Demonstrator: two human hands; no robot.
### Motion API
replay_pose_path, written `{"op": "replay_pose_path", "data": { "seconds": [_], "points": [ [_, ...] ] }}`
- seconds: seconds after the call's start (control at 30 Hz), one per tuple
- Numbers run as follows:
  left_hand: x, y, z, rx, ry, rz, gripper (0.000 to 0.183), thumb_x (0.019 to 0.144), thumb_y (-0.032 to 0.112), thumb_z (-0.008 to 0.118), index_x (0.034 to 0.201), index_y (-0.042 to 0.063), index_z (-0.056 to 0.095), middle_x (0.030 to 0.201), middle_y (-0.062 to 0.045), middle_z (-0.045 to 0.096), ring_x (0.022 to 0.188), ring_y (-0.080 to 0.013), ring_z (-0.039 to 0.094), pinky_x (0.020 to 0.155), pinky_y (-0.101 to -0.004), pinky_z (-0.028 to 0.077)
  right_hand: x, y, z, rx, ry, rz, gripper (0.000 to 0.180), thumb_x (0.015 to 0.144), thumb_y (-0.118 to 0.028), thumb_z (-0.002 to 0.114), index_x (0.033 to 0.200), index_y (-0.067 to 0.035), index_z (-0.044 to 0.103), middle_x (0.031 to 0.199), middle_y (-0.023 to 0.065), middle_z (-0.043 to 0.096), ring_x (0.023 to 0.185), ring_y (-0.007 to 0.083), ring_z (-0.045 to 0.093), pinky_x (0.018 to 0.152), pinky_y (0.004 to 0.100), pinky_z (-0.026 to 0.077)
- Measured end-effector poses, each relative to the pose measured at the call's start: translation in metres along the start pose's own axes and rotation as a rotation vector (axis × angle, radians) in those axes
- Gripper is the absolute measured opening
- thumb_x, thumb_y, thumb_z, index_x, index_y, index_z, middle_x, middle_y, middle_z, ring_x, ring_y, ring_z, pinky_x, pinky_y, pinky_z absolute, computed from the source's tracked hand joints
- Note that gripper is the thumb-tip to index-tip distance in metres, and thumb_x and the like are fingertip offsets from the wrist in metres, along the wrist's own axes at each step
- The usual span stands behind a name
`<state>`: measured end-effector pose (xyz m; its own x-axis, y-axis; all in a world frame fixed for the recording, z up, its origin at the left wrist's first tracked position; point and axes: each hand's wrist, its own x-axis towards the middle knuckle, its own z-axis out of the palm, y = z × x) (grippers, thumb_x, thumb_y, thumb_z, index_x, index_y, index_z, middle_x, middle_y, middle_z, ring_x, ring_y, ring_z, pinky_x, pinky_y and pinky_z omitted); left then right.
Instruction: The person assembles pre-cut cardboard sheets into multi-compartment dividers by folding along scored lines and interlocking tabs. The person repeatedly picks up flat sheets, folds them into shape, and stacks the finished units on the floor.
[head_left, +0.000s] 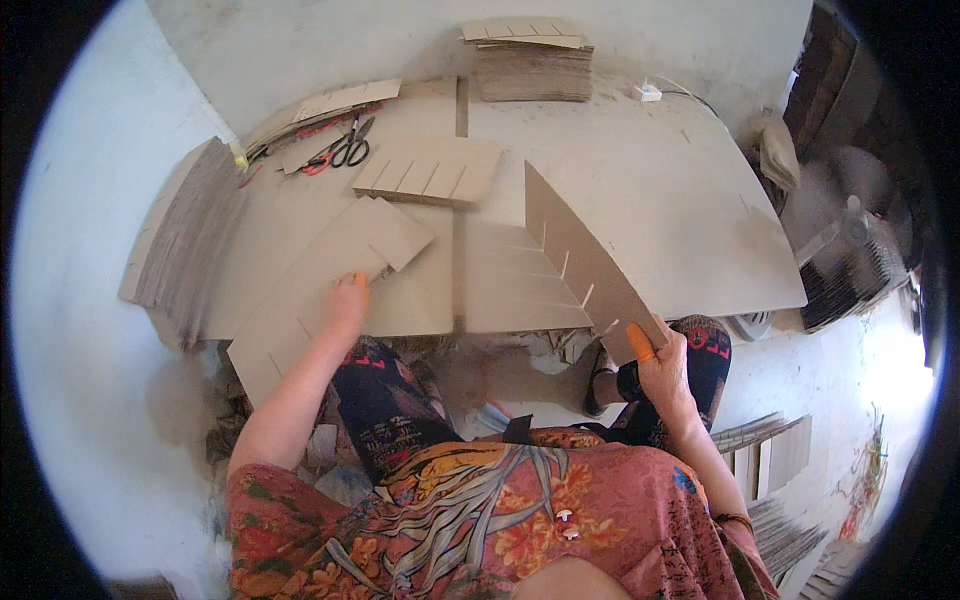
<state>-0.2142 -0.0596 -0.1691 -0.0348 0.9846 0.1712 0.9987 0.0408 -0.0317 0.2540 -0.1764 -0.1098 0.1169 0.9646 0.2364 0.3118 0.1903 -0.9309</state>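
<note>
My right hand (663, 358), with an orange cover on the thumb, grips the near end of a slotted cardboard strip (581, 262). The strip stands on edge and slants away across the table; paler slotted cardboard lies along its left side. My left hand (346, 304), also with an orange finger cover, rests at the edge of overlapping cardboard pieces (300, 277) on the left; its fingertips are partly hidden, so its hold is unclear. Beyond both hands lies a low stack of slotted cardboard pieces (427, 172).
Black-handled scissors (351, 150) lie at the back left. Cardboard stacks stand at the left edge (191, 240) and against the wall (534, 71). A white plug with a cable (647, 92) is at the back right. A fan (855, 232) stands right of the table.
</note>
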Motion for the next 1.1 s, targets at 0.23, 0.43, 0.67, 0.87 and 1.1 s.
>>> {"op": "replay_pose_path", "data": {
  "seconds": [0.23, 0.43, 0.67, 0.87, 1.1],
  "points": [
    [0.028, 0.016, -0.075, -0.052, -0.028, 0.214, 0.026, 0.084, 0.024, 0.057, 0.078, 0.000, 0.061, 0.072, -0.020, 0.064, 0.067, -0.0356, 0.064, 0.063, -0.0470, 0.051, -0.004, -0.026, -0.012, -0.025, 0.004, -0.021, 0.014, 0.091, -0.006, 0.061, 0.099, 0.004, 0.066, 0.078, 0.0048, 0.067, 0.074, 0.0064, 0.053, 0.064, 0.0253, 0.046],
    [0.020, 0.120, -0.173, -0.685, -0.609, 0.132, 0.024, 0.087, 0.018, 0.057, 0.096, -0.003, 0.063, 0.071, -0.011, 0.062, 0.058, -0.0177, 0.060, 0.054, -0.0312, 0.051, 0.006, -0.074, 0.009, 0.213, 0.065, -0.279, 0.011, 0.091, -0.005, 0.062, 0.096, 0.003, 0.068, 0.078, -0.0017, 0.065, 0.073, 0.0041, 0.051, 0.062, 0.0235, 0.045],
    [-0.030, 0.187, -0.181, -0.502, -0.462, 0.670, 0.022, 0.084, 0.011, 0.056, 0.098, -0.004, 0.063, 0.079, -0.019, 0.065, 0.063, -0.0304, 0.063, 0.062, -0.0391, 0.052, 0.018, -0.079, 0.000, 0.165, -0.005, -0.251, 0.017, 0.092, -0.012, 0.062, 0.095, 0.004, 0.066, 0.074, 0.0017, 0.064, 0.070, 0.0061, 0.050, 0.059, 0.0262, 0.044],
    [-0.054, 0.218, -0.195, -0.392, -0.332, 0.870, 0.012, 0.075, 0.005, 0.055, 0.080, -0.005, 0.061, 0.078, -0.026, 0.063, 0.076, -0.0425, 0.063, 0.068, -0.0472, 0.052, 0.020, -0.085, -0.017, -0.036, -0.153, -0.242, 0.013, 0.090, -0.007, 0.059, 0.098, 0.002, 0.066, 0.077, 0.0141, 0.068, 0.067, 0.0093, 0.056, 0.061, 0.0309, 0.049],
    [-0.040, 0.226, -0.185, -1.025, -0.833, 0.435, 0.030, 0.095, 0.023, 0.059, 0.114, 0.000, 0.062, 0.078, -0.003, 0.063, 0.062, -0.0074, 0.061, 0.052, -0.0218, 0.050, 0.022, -0.042, 0.000, -0.165, -0.160, -0.224, 0.011, 0.089, -0.008, 0.063, 0.096, -0.001, 0.066, 0.068, 0.0219, 0.050, 0.061, 0.0064, 0.046, 0.051, 0.0319, 0.040]
  ]
}}
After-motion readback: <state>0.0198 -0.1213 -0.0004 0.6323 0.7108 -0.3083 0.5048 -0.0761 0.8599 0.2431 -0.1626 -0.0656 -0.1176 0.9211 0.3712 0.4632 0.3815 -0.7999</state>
